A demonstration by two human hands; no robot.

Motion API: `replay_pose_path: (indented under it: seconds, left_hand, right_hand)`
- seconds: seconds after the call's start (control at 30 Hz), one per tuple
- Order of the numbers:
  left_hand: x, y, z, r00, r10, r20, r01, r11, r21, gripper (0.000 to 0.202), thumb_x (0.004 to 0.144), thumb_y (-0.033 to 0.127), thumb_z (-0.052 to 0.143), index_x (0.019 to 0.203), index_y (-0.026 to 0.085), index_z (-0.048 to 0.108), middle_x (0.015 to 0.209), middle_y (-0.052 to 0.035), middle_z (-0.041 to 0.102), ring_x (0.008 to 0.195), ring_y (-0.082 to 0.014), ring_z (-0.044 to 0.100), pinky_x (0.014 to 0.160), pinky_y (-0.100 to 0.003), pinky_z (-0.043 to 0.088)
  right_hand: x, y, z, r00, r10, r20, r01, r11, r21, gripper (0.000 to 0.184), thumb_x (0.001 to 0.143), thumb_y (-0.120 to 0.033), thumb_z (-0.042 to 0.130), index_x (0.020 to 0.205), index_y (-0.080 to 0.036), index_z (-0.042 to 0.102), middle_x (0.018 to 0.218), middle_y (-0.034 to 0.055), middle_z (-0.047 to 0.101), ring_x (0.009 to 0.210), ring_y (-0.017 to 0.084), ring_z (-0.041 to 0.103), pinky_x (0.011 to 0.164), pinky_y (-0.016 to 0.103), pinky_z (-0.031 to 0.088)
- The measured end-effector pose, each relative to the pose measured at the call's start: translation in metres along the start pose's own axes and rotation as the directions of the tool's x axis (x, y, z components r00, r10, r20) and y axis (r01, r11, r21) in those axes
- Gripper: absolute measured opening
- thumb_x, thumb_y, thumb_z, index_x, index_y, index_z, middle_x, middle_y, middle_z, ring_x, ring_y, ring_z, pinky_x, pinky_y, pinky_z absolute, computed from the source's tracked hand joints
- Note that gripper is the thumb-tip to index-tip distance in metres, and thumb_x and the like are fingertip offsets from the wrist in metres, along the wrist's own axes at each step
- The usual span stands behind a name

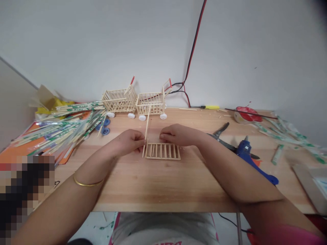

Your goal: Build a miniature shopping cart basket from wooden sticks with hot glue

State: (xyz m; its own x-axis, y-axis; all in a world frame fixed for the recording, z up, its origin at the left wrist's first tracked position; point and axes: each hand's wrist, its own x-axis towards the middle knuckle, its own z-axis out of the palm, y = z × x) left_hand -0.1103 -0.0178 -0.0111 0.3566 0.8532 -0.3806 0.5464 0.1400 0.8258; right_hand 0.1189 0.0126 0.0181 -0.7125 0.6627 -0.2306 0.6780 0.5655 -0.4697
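My left hand [134, 141] pinches a long thin wooden stick [147, 126], which runs upright along the left end of a small slatted frame [163, 158] made of wooden sticks. The frame lies on the table, its several short slats between two long rails. Above its far rail is my right hand [176, 134], fingers curled together; what they hold, if anything, is hidden. Two carts built from sticks stand behind: a left cart [119, 100] and a right cart [150, 103], both on white wheels with red-tipped handles.
Bundles of wrapped sticks [61, 127] and blue wheels [105, 131] lie at the left. On the right are a blue glue gun [246, 153], black-handled pliers [219, 132], a red bowl [247, 115] and wrappers [288, 134]. A yellow-handled tool [211, 107] lies by the wall, near cables [190, 58].
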Motion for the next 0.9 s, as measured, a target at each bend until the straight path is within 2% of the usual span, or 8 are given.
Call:
replay_pose_path:
  seconds: [0.07, 0.17, 0.23, 0.37, 0.5, 0.57, 0.73, 0.9]
  left_hand:
    - [0.0, 0.001, 0.0, 1.0, 0.02, -0.015, -0.02, 1.0, 0.009, 0.028, 0.071, 0.04, 0.063, 0.062, 0.014, 0.059, 0.059, -0.0022, 0.063, 0.053, -0.0116, 0.055, 0.054, -0.024, 0.046]
    - [0.0, 0.002, -0.001, 1.0, 0.018, -0.022, -0.018, 1.0, 0.004, 0.028, 0.07, 0.04, 0.064, 0.061, 0.014, 0.059, 0.058, -0.0016, 0.061, 0.052, -0.0117, 0.055, 0.054, -0.024, 0.046]
    - [-0.001, 0.003, -0.001, 1.0, 0.012, -0.017, -0.012, 1.0, 0.004, 0.027, 0.071, 0.039, 0.063, 0.061, 0.014, 0.058, 0.057, -0.0012, 0.061, 0.052, -0.0118, 0.055, 0.055, -0.024, 0.046]
    - [0.0, 0.002, 0.0, 1.0, 0.002, -0.011, -0.002, 1.0, 0.001, 0.025, 0.073, 0.037, 0.062, 0.062, 0.014, 0.059, 0.057, -0.0013, 0.062, 0.052, -0.0117, 0.056, 0.055, -0.024, 0.047]
    - [0.001, 0.001, 0.002, 1.0, -0.018, 0.002, 0.018, 0.998, -0.067, 0.025, 0.07, 0.037, 0.067, 0.062, 0.014, 0.059, 0.057, -0.0015, 0.063, 0.051, -0.0117, 0.057, 0.055, -0.024, 0.049]
    - [0.0, 0.002, 0.003, 0.999, -0.041, 0.005, 0.041, 0.994, -0.105, 0.026, 0.068, 0.038, 0.069, 0.062, 0.014, 0.059, 0.056, -0.0013, 0.063, 0.05, -0.0118, 0.058, 0.053, -0.025, 0.049]
    - [-0.002, 0.006, 0.005, 0.995, -0.097, 0.002, 0.096, 0.983, -0.158, 0.026, 0.067, 0.036, 0.071, 0.062, 0.013, 0.059, 0.053, -0.001, 0.062, 0.049, -0.012, 0.059, 0.052, -0.025, 0.05]
    - [-0.003, 0.007, 0.005, 0.994, -0.109, -0.028, 0.104, 0.985, -0.134, 0.025, 0.07, 0.036, 0.068, 0.065, 0.013, 0.06, 0.053, -0.0012, 0.062, 0.049, -0.0117, 0.058, 0.046, -0.021, 0.045]
  right_hand:
    - [-0.005, -0.002, -0.003, 1.0, 0.026, -0.006, -0.026, 1.0, 0.0, 0.033, 0.087, -0.044, 0.047, 0.101, -0.018, 0.063, 0.096, 0.0057, 0.068, 0.081, 0.018, 0.06, 0.068, 0.027, 0.041]
    - [-0.013, -0.011, 0.0, 0.999, 0.038, 0.003, -0.037, 0.997, -0.072, 0.063, 0.071, -0.058, 0.063, 0.117, -0.016, 0.056, 0.108, 0.0102, 0.064, 0.092, 0.024, 0.06, 0.074, 0.031, 0.044]
    - [-0.018, -0.019, 0.006, 1.0, 0.015, 0.001, -0.015, 0.985, -0.171, 0.074, 0.062, -0.061, 0.068, 0.118, -0.015, 0.054, 0.111, 0.0132, 0.062, 0.097, 0.028, 0.058, 0.078, 0.035, 0.045]
    - [-0.02, -0.031, 0.021, 0.998, 0.02, -0.053, -0.036, 0.944, -0.328, 0.066, 0.058, -0.058, 0.071, 0.105, -0.014, 0.058, 0.105, 0.0143, 0.061, 0.095, 0.031, 0.057, 0.078, 0.039, 0.045]
    - [-0.018, -0.034, 0.026, 0.996, 0.042, -0.075, -0.067, 0.926, -0.372, 0.045, 0.066, -0.046, 0.066, 0.098, -0.015, 0.057, 0.102, 0.0132, 0.061, 0.092, 0.03, 0.057, 0.077, 0.038, 0.045]
    - [-0.017, -0.033, 0.027, 0.996, 0.043, -0.074, -0.068, 0.925, -0.374, 0.041, 0.068, -0.044, 0.064, 0.097, -0.016, 0.057, 0.102, 0.0129, 0.061, 0.093, 0.029, 0.057, 0.078, 0.037, 0.044]
    - [-0.018, -0.03, 0.025, 0.997, 0.045, -0.068, -0.068, 0.925, -0.374, 0.052, 0.064, -0.055, 0.066, 0.099, -0.017, 0.056, 0.102, 0.0117, 0.06, 0.091, 0.029, 0.058, 0.075, 0.036, 0.043]
    - [-0.017, -0.026, 0.023, 0.999, 0.015, -0.05, -0.031, 0.938, -0.345, 0.06, 0.064, -0.063, 0.065, 0.104, -0.019, 0.056, 0.1, 0.011, 0.061, 0.092, 0.03, 0.058, 0.074, 0.035, 0.042]
